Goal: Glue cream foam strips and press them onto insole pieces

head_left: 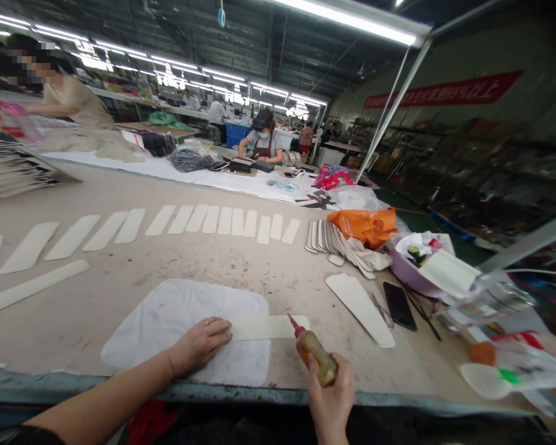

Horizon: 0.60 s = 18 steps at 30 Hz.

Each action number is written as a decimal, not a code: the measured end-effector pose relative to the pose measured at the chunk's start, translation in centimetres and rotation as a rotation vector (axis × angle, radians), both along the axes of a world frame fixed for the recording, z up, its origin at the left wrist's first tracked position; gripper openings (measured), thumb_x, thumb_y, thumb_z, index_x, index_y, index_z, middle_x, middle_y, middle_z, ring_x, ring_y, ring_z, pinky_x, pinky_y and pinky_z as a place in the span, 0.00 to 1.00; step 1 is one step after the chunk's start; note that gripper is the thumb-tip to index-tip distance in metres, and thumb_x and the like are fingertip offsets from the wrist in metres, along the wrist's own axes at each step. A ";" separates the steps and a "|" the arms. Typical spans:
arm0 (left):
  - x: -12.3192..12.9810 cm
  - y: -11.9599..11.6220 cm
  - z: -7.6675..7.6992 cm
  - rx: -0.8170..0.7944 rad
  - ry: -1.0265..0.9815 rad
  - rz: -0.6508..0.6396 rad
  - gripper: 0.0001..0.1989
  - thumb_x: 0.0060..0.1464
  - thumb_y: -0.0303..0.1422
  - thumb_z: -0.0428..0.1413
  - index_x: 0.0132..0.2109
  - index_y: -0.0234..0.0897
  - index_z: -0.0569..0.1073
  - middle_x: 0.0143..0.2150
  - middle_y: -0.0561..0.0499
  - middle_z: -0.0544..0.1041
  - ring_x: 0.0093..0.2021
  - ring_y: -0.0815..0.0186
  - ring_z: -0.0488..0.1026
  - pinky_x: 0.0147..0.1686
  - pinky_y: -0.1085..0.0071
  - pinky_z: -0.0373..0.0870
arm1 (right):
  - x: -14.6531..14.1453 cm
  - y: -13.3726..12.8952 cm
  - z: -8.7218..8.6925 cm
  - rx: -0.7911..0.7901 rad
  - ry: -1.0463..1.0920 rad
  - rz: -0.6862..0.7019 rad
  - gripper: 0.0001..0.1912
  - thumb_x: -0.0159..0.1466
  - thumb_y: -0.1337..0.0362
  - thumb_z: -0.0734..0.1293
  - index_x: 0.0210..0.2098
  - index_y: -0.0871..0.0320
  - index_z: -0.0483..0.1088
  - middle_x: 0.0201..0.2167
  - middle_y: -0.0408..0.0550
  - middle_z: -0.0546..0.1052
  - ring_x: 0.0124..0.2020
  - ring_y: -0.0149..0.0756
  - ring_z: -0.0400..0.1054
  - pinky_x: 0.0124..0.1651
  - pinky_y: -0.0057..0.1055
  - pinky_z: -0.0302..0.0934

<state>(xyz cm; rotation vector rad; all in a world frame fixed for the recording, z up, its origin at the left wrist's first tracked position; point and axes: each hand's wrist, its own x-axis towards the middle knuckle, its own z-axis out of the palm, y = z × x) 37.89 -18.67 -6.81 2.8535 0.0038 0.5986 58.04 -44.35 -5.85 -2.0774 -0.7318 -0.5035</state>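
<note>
My right hand (331, 395) is wrapped around a glue bottle (322, 358) of cloudy amber colour. Its red pointed nozzle tilts up and left, with the tip over the right end of a cream strip (262, 328). At the strip's left end, my left hand (204, 346) holds it down, with the fingers close together and a ring on one. Under the strip and this hand lies a white cloth (167, 309) with rounded corners. Whether the nozzle tip touches the strip, I cannot tell.
A row of cream pieces (132, 225) runs across the table. To the right are a large cream piece (359, 309), tweezers (382, 311), a phone (399, 306), stacked pieces (333, 240), an orange bag (366, 227) and a purple basin (405, 272). Co-workers sit beyond.
</note>
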 end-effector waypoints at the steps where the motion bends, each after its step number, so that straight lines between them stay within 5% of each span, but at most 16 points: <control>1: 0.0 -0.1 0.1 -0.011 0.014 -0.007 0.12 0.59 0.26 0.46 0.43 0.38 0.74 0.44 0.46 0.74 0.46 0.64 0.68 0.47 0.67 0.68 | -0.7 0.6 0.1 0.018 0.038 0.064 0.17 0.58 0.53 0.65 0.40 0.59 0.63 0.33 0.50 0.68 0.34 0.40 0.64 0.37 0.36 0.62; 7: 0.0 0.0 -0.6 -0.023 0.018 -0.013 0.12 0.59 0.27 0.47 0.46 0.38 0.73 0.42 0.48 0.76 0.46 0.64 0.68 0.48 0.66 0.67 | -4.1 4.5 0.0 0.002 0.172 0.380 0.12 0.60 0.59 0.64 0.40 0.56 0.62 0.33 0.47 0.67 0.35 0.39 0.63 0.37 0.38 0.63; 18: 0.1 0.0 -0.4 -0.025 0.021 -0.029 0.13 0.60 0.27 0.46 0.47 0.38 0.73 0.41 0.47 0.76 0.45 0.65 0.69 0.48 0.66 0.68 | -6.2 4.5 0.5 -0.111 0.168 0.437 0.10 0.59 0.62 0.64 0.40 0.55 0.62 0.32 0.46 0.66 0.34 0.37 0.64 0.36 0.35 0.64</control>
